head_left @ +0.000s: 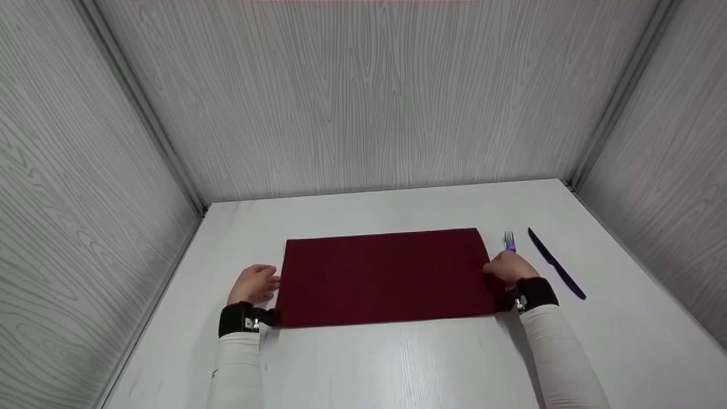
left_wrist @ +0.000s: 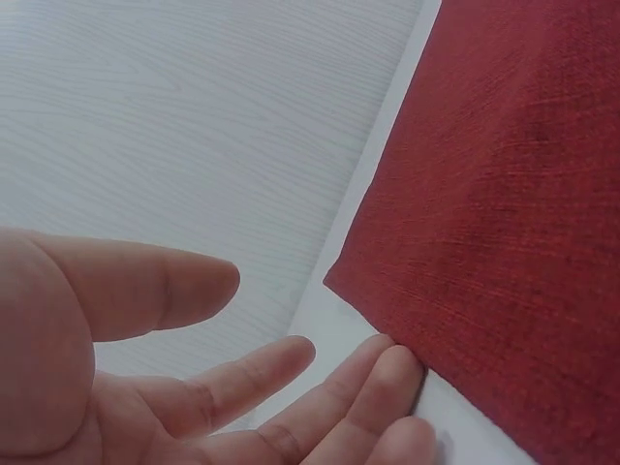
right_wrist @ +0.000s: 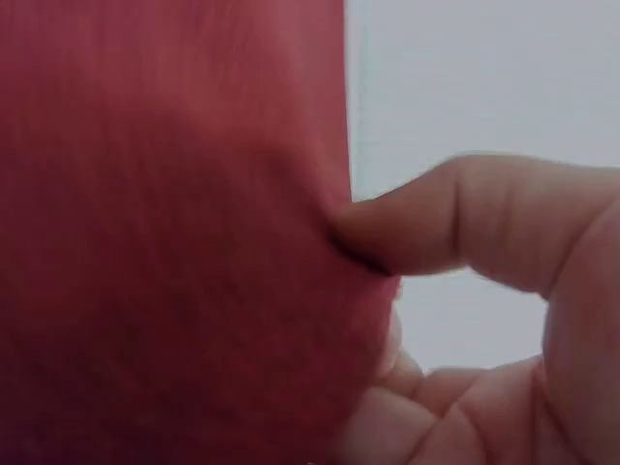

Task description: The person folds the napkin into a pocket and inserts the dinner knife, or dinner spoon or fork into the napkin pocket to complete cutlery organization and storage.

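Observation:
A dark red rectangular cloth [head_left: 386,278], like a placemat, spreads flat across the middle of the white table. On its left side, my left hand [head_left: 255,284] has its fingers stretched out and its thumb apart. In the left wrist view, the fingertips [left_wrist: 397,373] touch the cloth's edge without gripping it. The right hand [head_left: 509,267] pinches the opposite edge of the cloth [right_wrist: 194,252]. Its thumb [right_wrist: 417,228] presses on top and dents the fabric, while the other fingers are partly hidden beneath.
Just beyond the right hand lies a fork [head_left: 509,241] with a purplish sheen, its handle hidden by that hand. Farther right, a dark knife [head_left: 555,263] lies at a slant. Grey wood-grain panels [head_left: 363,96] enclose the white table [head_left: 375,369] at the back and sides.

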A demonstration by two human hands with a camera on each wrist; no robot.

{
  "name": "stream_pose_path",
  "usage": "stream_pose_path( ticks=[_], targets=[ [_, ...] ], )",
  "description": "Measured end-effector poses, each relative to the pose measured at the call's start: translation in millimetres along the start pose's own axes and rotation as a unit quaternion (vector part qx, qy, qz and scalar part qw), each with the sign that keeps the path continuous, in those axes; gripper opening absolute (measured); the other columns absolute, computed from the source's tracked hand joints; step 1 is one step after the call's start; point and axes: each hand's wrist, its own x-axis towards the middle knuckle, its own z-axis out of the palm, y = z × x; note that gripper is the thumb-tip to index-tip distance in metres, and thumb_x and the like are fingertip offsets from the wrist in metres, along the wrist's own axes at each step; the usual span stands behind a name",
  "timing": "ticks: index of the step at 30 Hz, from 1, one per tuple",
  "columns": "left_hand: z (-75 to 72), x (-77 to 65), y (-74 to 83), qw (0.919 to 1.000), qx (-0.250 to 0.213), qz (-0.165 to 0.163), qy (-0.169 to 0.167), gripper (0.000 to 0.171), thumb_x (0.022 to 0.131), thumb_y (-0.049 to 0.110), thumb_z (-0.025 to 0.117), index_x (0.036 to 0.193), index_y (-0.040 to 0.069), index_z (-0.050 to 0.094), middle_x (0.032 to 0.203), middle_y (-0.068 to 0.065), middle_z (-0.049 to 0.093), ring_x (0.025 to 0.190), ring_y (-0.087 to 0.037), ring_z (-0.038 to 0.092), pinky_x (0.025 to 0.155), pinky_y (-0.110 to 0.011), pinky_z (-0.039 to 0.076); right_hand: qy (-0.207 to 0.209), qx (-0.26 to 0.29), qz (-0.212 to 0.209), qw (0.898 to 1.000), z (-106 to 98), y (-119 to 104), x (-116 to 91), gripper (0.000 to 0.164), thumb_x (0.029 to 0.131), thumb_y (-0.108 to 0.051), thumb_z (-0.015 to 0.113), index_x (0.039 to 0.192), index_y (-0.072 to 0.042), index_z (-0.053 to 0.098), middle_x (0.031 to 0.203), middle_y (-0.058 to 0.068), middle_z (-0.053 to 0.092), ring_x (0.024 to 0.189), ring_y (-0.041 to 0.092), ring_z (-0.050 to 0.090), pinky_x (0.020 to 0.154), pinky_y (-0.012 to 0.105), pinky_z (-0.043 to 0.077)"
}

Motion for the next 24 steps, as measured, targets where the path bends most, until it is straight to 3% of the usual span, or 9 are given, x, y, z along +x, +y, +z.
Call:
stream_pose_path(
  ticks=[3, 6, 11, 15, 17, 19, 21, 23, 24],
  targets=[
    [0.7, -0.5, 0.2, 1.0, -0.003, -0.001, -0.002, 0.05, 0.112, 0.021, 0.046, 0.152, -0.009, 0.039, 0.129, -0.024, 0.068, 0.096, -0.014, 0.068, 0.079, -0.028, 0.057, -0.023, 0.019, 0.003, 1.0, -2.8, 1.7, -1.8, 0.025, 0.093, -0.022, 0.07, 0.085, 0.0, 0.064, 0.071, -0.004, 0.05, 0.062, 0.012, 0.052, 0.057, 0.027, 0.05],
    [1.6, -1.8, 0.3, 1.0, -0.002, 0.001, -0.001, 0.05, 0.112, 0.021, 0.047, 0.151, -0.01, 0.04, 0.13, -0.025, 0.068, 0.095, -0.014, 0.069, 0.078, -0.029, 0.057, -0.037, 0.017, 0.008, 0.999, -4.3, 3.4, -4.2, 0.027, 0.09, -0.021, 0.078, 0.093, 0.004, 0.068, 0.071, -0.002, 0.054, 0.059, 0.012, 0.054, 0.055, 0.026, 0.05],
    [6.5, -2.8, 1.1, 1.0, 0.001, 0.005, -0.003, 0.048, 0.112, 0.02, 0.047, 0.149, -0.011, 0.043, 0.128, -0.026, 0.069, 0.094, -0.014, 0.069, 0.077, -0.028, 0.057, -0.039, -0.007, -0.012, 0.999, -11.7, 4.7, -7.4, 0.027, 0.089, -0.02, 0.079, 0.076, -0.011, 0.057, 0.064, -0.005, 0.05, 0.056, 0.01, 0.051, 0.055, 0.025, 0.044],
    [16.1, -1.7, 3.8, 0.9997, 0.0, 0.007, -0.021, 0.049, 0.112, 0.02, 0.048, 0.149, -0.011, 0.043, 0.13, -0.026, 0.068, 0.096, -0.016, 0.07, 0.078, -0.029, 0.058, 0.016, -0.023, -0.029, 0.999, -21.2, 5.0, -10.3, 0.032, 0.09, -0.02, 0.072, 0.068, -0.015, 0.049, 0.064, -0.006, 0.044, 0.06, 0.012, 0.044, 0.058, 0.028, 0.039],
    [23.0, -1.3, 6.2, 0.9995, -0.003, 0.01, -0.032, 0.048, 0.112, 0.02, 0.049, 0.149, -0.01, 0.043, 0.13, -0.027, 0.068, 0.097, -0.017, 0.07, 0.078, -0.029, 0.058, 0.05, -0.03, -0.029, 0.998, -25.9, 5.0, -12.2, 0.032, 0.091, -0.019, 0.069, 0.068, -0.012, 0.047, 0.065, -0.003, 0.044, 0.062, 0.016, 0.045, 0.06, 0.031, 0.039],
    [30.8, -1.3, 8.4, 0.9991, -0.005, 0.012, -0.04, 0.047, 0.111, 0.019, 0.049, 0.148, -0.01, 0.044, 0.131, -0.027, 0.068, 0.098, -0.018, 0.071, 0.079, -0.03, 0.058, 0.088, -0.032, -0.027, 0.995, -29.4, 4.0, -15.6, 0.028, 0.092, -0.019, 0.066, 0.075, 0.0, 0.057, 0.07, 0.01, 0.055, 0.069, 0.025, 0.054, 0.066, 0.038, 0.047],
    [39.3, -2.0, 10.2, 0.9988, -0.008, 0.016, -0.046, 0.046, 0.111, 0.019, 0.049, 0.147, -0.01, 0.045, 0.131, -0.027, 0.067, 0.099, -0.018, 0.072, 0.079, -0.03, 0.058, 0.132, -0.031, -0.022, 0.99, -31.6, 1.9, -18.7, 0.032, 0.093, -0.02, 0.065, 0.092, 0.012, 0.065, 0.087, 0.025, 0.066, 0.082, 0.037, 0.063, 0.077, 0.046, 0.053],
    [48.7, -2.1, 10.8, 0.9986, -0.011, 0.02, -0.048, 0.045, 0.111, 0.018, 0.05, 0.146, -0.009, 0.046, 0.131, -0.027, 0.068, 0.099, -0.019, 0.072, 0.079, -0.03, 0.058, 0.182, -0.026, -0.018, 0.983, -32.4, -0.8, -22.0, 0.04, 0.095, -0.021, 0.065, 0.111, 0.015, 0.069, 0.109, 0.034, 0.07, 0.097, 0.044, 0.067, 0.086, 0.053, 0.054],
    [53.6, -2.4, 11.0, 0.9985, -0.012, 0.021, -0.049, 0.044, 0.111, 0.018, 0.05, 0.146, -0.009, 0.047, 0.131, -0.027, 0.068, 0.099, -0.019, 0.072, 0.079, -0.03, 0.058, 0.208, -0.02, -0.015, 0.978, -32.1, -2.8, -23.0, 0.039, 0.096, -0.022, 0.065, 0.114, 0.013, 0.07, 0.113, 0.034, 0.071, 0.101, 0.046, 0.067, 0.088, 0.055, 0.054]
  ],
)
